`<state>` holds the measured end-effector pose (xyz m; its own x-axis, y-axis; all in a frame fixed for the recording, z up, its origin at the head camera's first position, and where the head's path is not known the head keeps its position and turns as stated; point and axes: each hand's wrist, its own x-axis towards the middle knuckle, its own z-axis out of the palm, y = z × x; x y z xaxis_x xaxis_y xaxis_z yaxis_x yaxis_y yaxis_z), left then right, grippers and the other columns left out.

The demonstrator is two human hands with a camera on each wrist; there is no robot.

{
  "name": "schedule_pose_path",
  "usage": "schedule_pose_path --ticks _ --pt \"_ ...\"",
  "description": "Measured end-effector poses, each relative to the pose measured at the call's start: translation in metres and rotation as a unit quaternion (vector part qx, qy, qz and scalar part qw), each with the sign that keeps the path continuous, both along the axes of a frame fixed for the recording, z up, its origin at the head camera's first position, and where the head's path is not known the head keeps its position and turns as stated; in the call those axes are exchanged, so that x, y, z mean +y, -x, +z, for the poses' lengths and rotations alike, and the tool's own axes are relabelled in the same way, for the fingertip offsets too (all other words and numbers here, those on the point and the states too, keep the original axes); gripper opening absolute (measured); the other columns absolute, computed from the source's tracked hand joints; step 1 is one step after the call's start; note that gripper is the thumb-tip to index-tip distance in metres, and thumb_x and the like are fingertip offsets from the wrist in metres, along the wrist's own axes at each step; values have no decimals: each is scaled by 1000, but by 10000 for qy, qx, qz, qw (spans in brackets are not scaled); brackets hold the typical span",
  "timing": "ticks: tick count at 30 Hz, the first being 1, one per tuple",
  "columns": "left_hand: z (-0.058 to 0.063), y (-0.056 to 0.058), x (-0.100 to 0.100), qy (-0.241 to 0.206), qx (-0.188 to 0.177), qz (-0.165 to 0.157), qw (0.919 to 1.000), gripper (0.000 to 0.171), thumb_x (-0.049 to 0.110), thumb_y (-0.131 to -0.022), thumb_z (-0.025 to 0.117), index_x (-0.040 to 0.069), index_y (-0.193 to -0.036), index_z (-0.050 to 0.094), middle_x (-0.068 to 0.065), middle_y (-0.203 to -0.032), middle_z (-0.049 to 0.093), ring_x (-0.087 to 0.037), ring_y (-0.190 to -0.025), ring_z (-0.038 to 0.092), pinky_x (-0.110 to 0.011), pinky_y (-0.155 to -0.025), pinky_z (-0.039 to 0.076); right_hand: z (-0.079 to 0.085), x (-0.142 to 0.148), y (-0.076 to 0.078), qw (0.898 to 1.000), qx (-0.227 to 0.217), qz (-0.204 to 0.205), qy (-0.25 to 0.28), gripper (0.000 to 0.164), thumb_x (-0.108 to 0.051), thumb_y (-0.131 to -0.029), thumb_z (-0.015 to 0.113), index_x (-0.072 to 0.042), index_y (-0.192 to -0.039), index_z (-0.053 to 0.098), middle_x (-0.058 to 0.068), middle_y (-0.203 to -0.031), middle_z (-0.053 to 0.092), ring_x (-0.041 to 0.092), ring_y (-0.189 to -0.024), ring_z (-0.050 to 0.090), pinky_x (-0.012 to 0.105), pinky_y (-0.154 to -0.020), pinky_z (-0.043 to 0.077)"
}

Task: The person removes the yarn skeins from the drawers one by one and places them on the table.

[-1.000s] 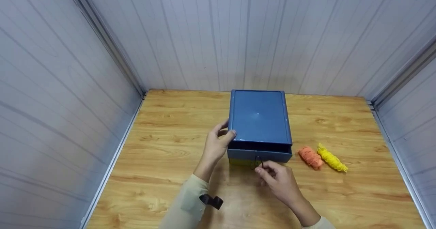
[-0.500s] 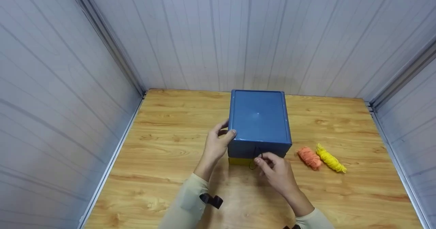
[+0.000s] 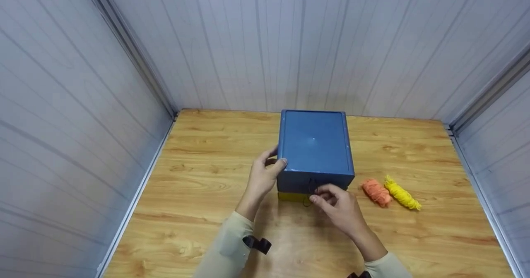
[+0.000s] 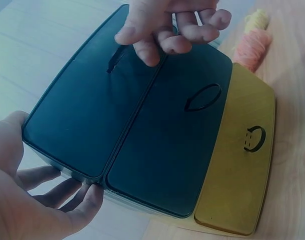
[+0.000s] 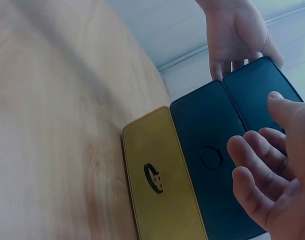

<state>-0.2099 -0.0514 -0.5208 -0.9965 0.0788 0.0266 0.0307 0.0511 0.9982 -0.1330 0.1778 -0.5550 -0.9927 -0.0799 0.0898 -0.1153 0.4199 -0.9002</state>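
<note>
A small desktop drawer cabinet point(image 3: 314, 141) with a blue top stands on the table. In the left wrist view, its front has two dark blue drawers point(image 4: 157, 145) and a yellow drawer point(image 4: 237, 185), all flush, each with a black loop handle point(image 4: 204, 97). My left hand point(image 3: 261, 174) grips the cabinet's front left corner, thumb on the top edge and fingers along the side. My right hand point(image 3: 337, 209) hovers in front of the top drawer with loosely bent fingers. Thumb and fingers are apart in the right wrist view, with nothing between them.
To the cabinet's right, an orange yarn bundle point(image 3: 377, 192) and a yellow yarn bundle point(image 3: 402, 192) lie side by side on the wooden table point(image 3: 198, 187). White panel walls point(image 3: 232, 46) enclose the back and both sides.
The top drawer, pulled out a little before, has slid back flush with the cabinet. My right hand moved forward with it and let go of its handle. The left hand stayed put.
</note>
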Motion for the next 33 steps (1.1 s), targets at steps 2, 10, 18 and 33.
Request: schedule_pose_path --ticks 2,10,18,33 --pt "1 1 0 -7 -5 22 10000 56 15 -93 68 1 -146 54 -18 -138 62 -29 -114 63 -34 -88 58 -2 3 1 9999 40 -58 -120 17 -28 -89 82 -16 -98 75 -5 -83 73 10 -69 65 24 -64 55" --pt "-1 -1 0 -2 -47 -1 10000 55 15 -94 68 2 -146 55 -17 -137 62 -29 -114 62 -34 -88 57 -21 7 -3 9982 -174 -378 -421 21 -28 -89 81 -11 -101 74 -4 -74 69 8 -64 62 23 -60 51" --pt "0 -1 0 -117 -5 1 9999 56 14 -94 68 0 -146 54 -19 -138 61 -31 -115 61 -33 -87 57 -35 -2 -6 9952 -462 -413 -758 27 -28 -93 77 -6 -107 72 -5 -70 66 8 -60 58 25 -58 48" --pt "1 -1 1 -23 -44 32 10000 57 15 -94 68 0 -147 54 -19 -139 61 -32 -116 61 -34 -89 57 -47 -9 0 9979 -242 -252 -543 10 -12 -95 73 -5 -103 73 3 -72 68 14 -57 61 23 -53 47"
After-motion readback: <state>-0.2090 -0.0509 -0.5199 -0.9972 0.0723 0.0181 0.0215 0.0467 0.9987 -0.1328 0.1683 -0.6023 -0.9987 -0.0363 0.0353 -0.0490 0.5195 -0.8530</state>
